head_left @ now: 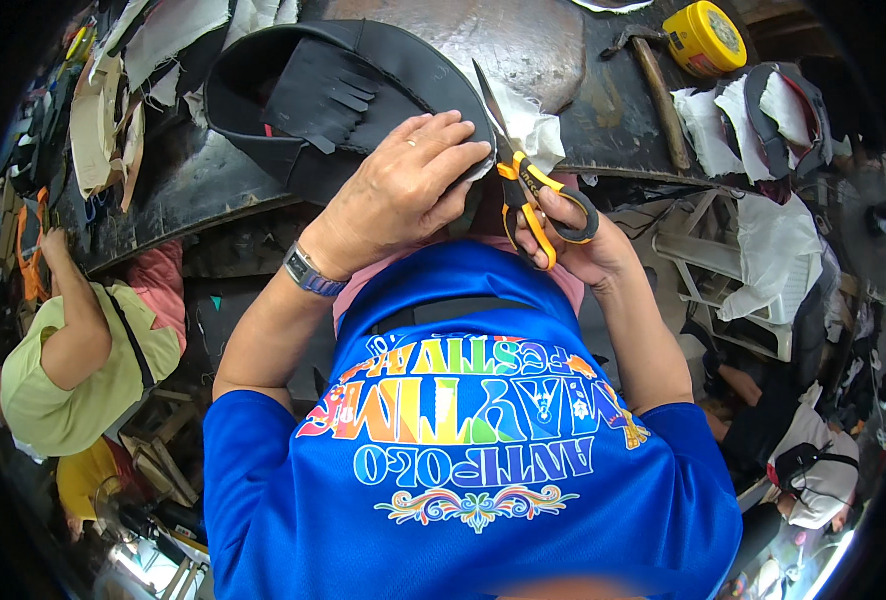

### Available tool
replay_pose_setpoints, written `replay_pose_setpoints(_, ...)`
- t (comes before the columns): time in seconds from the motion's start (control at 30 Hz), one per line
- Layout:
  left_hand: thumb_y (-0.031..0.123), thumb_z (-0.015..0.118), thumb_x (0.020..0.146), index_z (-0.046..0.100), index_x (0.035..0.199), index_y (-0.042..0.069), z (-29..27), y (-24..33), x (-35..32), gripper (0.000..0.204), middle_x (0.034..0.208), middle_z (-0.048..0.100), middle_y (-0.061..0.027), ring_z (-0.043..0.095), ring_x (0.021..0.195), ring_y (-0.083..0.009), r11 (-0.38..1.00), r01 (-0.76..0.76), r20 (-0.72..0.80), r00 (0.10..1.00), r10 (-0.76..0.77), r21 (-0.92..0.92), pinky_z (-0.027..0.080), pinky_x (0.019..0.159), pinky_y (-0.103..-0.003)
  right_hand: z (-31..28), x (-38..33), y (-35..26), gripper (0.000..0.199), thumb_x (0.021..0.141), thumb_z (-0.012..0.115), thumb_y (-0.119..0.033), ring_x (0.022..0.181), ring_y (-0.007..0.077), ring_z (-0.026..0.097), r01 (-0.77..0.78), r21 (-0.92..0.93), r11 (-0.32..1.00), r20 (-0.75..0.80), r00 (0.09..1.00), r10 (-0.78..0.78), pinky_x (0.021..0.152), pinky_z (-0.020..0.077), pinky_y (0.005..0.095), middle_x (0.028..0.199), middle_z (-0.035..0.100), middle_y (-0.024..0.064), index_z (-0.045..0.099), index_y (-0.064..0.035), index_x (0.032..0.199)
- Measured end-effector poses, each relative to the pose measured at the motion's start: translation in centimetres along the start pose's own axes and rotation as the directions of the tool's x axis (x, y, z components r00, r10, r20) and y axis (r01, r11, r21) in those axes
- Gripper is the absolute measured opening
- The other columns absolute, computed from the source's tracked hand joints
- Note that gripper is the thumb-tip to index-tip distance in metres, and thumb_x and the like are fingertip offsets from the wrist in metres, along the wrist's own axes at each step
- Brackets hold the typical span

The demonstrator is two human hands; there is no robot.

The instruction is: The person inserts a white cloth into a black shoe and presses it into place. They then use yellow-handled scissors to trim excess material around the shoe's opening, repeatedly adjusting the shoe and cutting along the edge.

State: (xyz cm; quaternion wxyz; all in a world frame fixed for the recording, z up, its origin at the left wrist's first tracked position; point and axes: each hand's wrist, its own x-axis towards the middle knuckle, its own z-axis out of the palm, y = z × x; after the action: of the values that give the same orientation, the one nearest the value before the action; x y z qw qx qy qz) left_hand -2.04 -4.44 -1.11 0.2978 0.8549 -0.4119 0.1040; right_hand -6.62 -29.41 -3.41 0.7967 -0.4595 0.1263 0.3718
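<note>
A black, bag-like leather piece (388, 75) with a curved band-like side lies at the table's front edge. Strips cut like a fringe show inside it. My left hand (403, 180) is closed on its right end, fingers over the rim and thumb underneath. In my right hand (588, 235) is a pair of scissors (533, 185) with yellow and black handles. My fingers are in the handle loops. The long blades point away from me, close beside the leather piece's right end. White crumpled paper (533, 130) lies behind the blades.
A hammer (658, 95) and a yellow tub (704, 38) stand at the back right, near black pieces with white lining (788, 110). Paper and card scraps (113, 120) hang at the left. A white plastic stool (733, 265) is at right; a person in light green (83, 350) sits at left.
</note>
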Motion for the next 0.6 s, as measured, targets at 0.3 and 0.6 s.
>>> replay_pose_setpoints(0.3,0.002,0.07,0.079,0.065,0.118,0.001,-0.2,0.1,-0.5,0.04,0.123,0.064,-0.0181,0.059,0.123,-0.0341,1.0,0.01,0.004,1.0,-0.01,-0.02,0.044,0.107,-0.046,-0.7,-0.6,-0.4,0.044,0.091,0.07,-0.041,0.046,0.0095,0.05,0.02,-0.116,0.993,-0.044,0.999,-0.025,0.044,0.0398,0.0208,0.062,0.056,0.0071,0.061,0.0015,0.089)
replay_pose_setpoints(0.6,-0.001,0.07,0.078,0.064,0.118,0.001,-0.5,0.0,-1.3,0.04,0.124,0.064,-0.0179,0.059,0.123,-0.034,0.997,-0.018,0.02,1.0,0.02,-0.081,0.045,0.107,-0.046,-0.4,0.5,-0.1,0.048,0.089,0.071,-0.043,0.054,0.0139,0.056,0.008,0.001,1.0,0.044,0.999,-0.008,0.046,0.0456,0.0231,0.071,0.06,0.0109,0.06,0.002,0.102)
